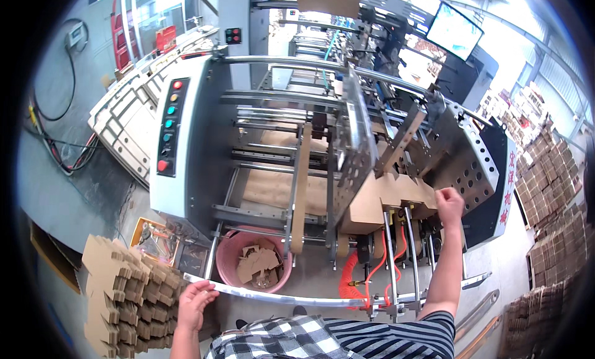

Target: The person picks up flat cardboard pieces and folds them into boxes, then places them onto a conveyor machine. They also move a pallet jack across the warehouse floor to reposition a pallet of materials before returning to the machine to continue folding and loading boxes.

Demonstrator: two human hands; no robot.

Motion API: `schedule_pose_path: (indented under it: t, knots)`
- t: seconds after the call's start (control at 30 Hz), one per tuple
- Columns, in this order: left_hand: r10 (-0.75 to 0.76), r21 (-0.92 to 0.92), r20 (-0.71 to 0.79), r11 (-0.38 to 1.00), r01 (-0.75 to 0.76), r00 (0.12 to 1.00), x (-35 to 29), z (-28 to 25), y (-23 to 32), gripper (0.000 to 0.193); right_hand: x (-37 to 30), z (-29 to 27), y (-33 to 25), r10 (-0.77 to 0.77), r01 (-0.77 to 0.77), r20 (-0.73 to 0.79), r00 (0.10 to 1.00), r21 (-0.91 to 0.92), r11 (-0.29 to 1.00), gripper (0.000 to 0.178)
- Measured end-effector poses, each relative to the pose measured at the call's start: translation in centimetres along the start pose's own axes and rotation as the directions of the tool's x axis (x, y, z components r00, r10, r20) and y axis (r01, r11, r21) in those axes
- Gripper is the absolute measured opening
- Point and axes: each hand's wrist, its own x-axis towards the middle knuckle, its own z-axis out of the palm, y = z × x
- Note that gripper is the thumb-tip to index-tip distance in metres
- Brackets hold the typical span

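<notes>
My right hand (449, 206) is closed like a fist at the right end of the brown cardboard blanks (396, 190) lying in the machine's feed slot. Its fingertips are turned away, so whatever they may hold is hidden. Down at the left, my left hand (197, 298) is by the end of a curved silver rail (273, 297), fingers loosely bent and apart, with nothing visible in them. Just left of that hand stands a tall stack of cut cardboard blanks (127, 297).
Below the machine sits a pink bin (222, 260) with cardboard scraps. Orange coiled air hoses (351, 278) hang near metal rods (390, 260). A button panel (171, 126) is on the left housing, a perforated metal plate (474, 167) at right. Bundled cardboard stacks (548, 185) line the right side.
</notes>
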Motion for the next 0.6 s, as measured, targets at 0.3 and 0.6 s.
schedule_pose_path:
  t: [0.3, 0.6]
  knots:
    - [0.737, 0.682, 0.107, 0.434, -0.589, 0.667, -11.0, -11.2, 12.6, 0.032, -14.0, 8.2, -40.8, -0.855, 0.144, 0.343, 0.389, 0.894, 0.425, 0.017]
    - [0.7, 0.714, -0.7, 0.688, 0.129, 0.139, -20.7, -33.3, 11.2, 0.05, -35.1, 28.6, -63.9, -0.675, -0.054, 0.715, 0.18, 0.693, 0.719, 0.057]
